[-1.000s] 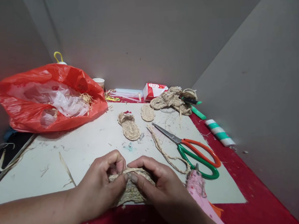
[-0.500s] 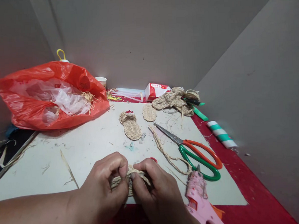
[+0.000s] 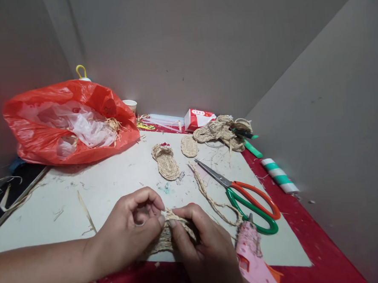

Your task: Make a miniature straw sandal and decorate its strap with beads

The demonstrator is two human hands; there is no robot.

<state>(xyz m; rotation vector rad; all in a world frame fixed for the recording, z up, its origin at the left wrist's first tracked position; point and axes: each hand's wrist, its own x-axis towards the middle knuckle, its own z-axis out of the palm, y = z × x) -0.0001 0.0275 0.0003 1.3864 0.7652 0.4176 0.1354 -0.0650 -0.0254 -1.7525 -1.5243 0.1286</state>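
Here's the red-covered table (image 3: 331, 273), cut off along the bottom, and over it a broad white sheet (image 3: 115, 184); back left, a crumpled red plastic bag (image 3: 42, 154) hides part of a white paper cup (image 3: 130, 105). Front and centre, the left hand (image 3: 133, 226) has thumb and forefinger pinched narrow on the upper edge of a woven tan straw piece, and the right hand (image 3: 204, 238) grips its right side, thumb in front. To the right, scissors with orange and green handles (image 3: 223, 180), then a pink glue gun (image 3: 252, 257), its lower end out of frame. The woven tan straw piece (image 3: 165, 243) sits between the hands at the sheet's near edge, largely covered, its full outline impossible to read. Beyond, a small woven straw slipper (image 3: 167, 166), topped with tiny red beads (image 3: 165, 144).
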